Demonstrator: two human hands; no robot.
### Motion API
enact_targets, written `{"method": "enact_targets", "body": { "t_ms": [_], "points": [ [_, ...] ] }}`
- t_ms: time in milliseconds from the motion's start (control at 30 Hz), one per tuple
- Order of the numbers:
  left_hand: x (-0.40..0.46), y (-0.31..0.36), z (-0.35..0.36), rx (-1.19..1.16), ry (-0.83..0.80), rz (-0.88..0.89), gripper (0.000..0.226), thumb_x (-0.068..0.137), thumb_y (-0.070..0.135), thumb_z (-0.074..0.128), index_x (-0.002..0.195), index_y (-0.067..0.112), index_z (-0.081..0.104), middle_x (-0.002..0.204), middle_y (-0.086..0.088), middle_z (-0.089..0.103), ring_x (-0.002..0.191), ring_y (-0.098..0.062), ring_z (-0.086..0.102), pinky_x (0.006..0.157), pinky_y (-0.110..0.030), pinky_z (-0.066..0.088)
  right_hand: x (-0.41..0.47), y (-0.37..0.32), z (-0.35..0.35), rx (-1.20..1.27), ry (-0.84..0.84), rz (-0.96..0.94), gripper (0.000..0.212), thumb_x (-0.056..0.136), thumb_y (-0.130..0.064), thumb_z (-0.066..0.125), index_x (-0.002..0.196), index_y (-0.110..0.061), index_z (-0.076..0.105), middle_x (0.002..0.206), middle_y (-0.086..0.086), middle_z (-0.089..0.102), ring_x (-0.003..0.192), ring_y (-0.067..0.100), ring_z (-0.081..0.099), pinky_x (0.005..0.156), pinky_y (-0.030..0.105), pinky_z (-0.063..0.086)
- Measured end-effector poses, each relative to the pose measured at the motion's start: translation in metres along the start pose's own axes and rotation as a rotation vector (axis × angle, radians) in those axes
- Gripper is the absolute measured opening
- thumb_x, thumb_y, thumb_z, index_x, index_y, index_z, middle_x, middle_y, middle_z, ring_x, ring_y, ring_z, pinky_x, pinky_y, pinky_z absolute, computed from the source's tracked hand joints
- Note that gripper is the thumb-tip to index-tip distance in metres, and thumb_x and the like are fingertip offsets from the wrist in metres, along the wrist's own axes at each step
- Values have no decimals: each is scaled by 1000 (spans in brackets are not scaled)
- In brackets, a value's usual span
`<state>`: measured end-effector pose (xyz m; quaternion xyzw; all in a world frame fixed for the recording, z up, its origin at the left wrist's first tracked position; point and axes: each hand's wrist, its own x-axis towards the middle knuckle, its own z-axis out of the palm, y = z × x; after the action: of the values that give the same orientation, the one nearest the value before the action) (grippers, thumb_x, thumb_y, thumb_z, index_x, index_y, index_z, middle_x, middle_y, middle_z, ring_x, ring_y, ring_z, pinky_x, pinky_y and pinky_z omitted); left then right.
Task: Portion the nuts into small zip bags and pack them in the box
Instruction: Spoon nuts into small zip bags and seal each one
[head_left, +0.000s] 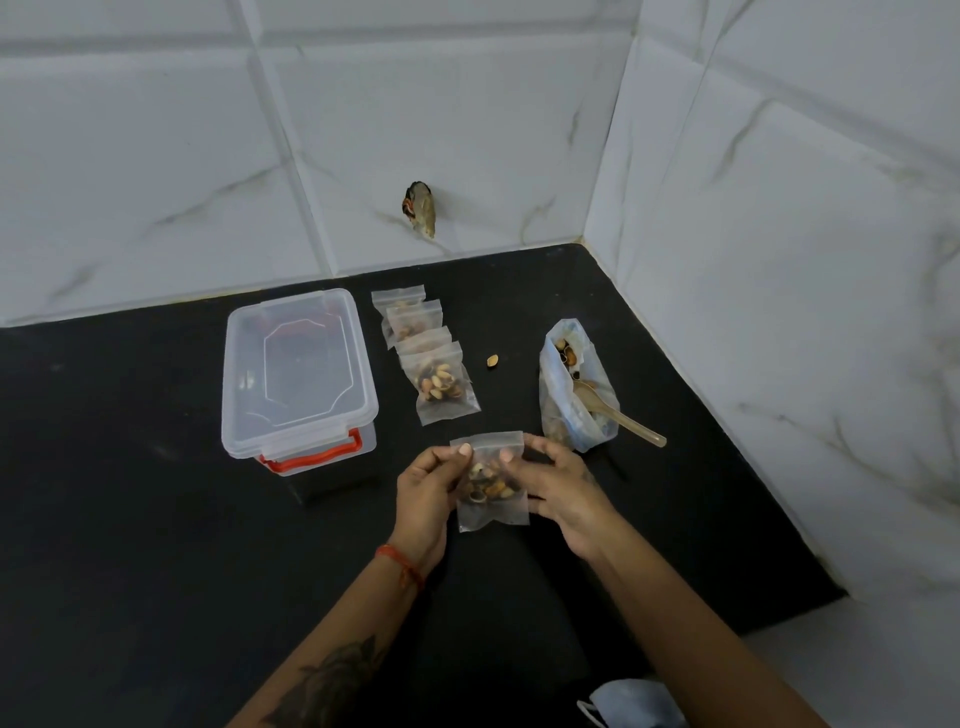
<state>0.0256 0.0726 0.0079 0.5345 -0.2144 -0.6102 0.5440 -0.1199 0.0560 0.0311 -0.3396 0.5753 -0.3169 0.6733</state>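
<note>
my left hand (423, 486) and my right hand (558, 491) both pinch the small clear plastic zip bag of mixed nuts (491, 486), low in the middle of the frame, fingertips closed on its top strip from either side, the bag hanging upright between them. i judge this to be the sealing step: the portion is in, and the next move calls for running my fingers along the zip track until it closes, then laying the bag with the others. whether the track is already shut i cannot tell.

the film is thin, glossy and a little crumpled, the nuts inside pale and brown, some in split shells, bunched mid-bag, so it will sag and slide if i grip loosely.

just above my hands, toward the centre of the frame, four filled small zip bags (426, 353) lie overlapped in a row on the matt black surface (130, 467). a single loose nut (492, 361) lies right of them. further right stands the larger soft clear plastic bag of nuts (574, 384), slumped open, with a translucent tan plastic spoon (618, 415) resting in it, handle sticking out toward the lower right.

left of centre sits the rectangular clear plastic box with red clip handles (298, 371), its lid on; none of the bags are packed yet, so it must be opened before packing.

behind everything are glossy white marbled wall tiles (467, 104).
</note>
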Motion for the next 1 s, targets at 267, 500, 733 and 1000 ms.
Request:
{"method": "enact_targets", "body": {
  "t_ms": [267, 500, 733, 1000],
  "points": [
    [1, 0, 3, -18, 45, -12, 10, 90, 11, 57, 83, 5, 61, 88, -16, 63, 82, -25, 63, 79, -40, 54, -17, 12, -7, -44, -23, -66, 19, 73, 5, 73, 90, -2, 67, 86, 13, 73, 78, 21, 71, 65, 26, 57],
    [-4, 4, 3, -7, 59, -20, 10, 92, 14, 56, 92, 7, 63, 92, -12, 68, 85, -23, 67, 82, -43, 56, -20, 11, -13, -61, -58, -43, 25, 79, -6, 72, 103, -10, 67, 97, 10, 73, 88, 18, 71, 72, 27, 58],
    [-14, 5, 0, 164, 34, 84, 18, 92, 22, 55, 105, 12, 61, 100, -17, 69, 90, -25, 69, 83, -45, 55, -12, 9, 8, -143, 136, -264, 39, 76, -6, 75, 102, -22, 51, 91, 1, 69, 85, 11, 69, 72, 27, 58],
    [-12, 27, -21, 330, -113, 119, 51, 83, -13, 56, 117, 26, 57, 108, -4, 68, 99, -14, 66, 80, -26, 55, 16, -1, 17, -207, 105, -425, 14, 81, -2, 69, 89, -13, 70, 90, 2, 73, 84, 11, 69, 71, 18, 54]
  ]
}}
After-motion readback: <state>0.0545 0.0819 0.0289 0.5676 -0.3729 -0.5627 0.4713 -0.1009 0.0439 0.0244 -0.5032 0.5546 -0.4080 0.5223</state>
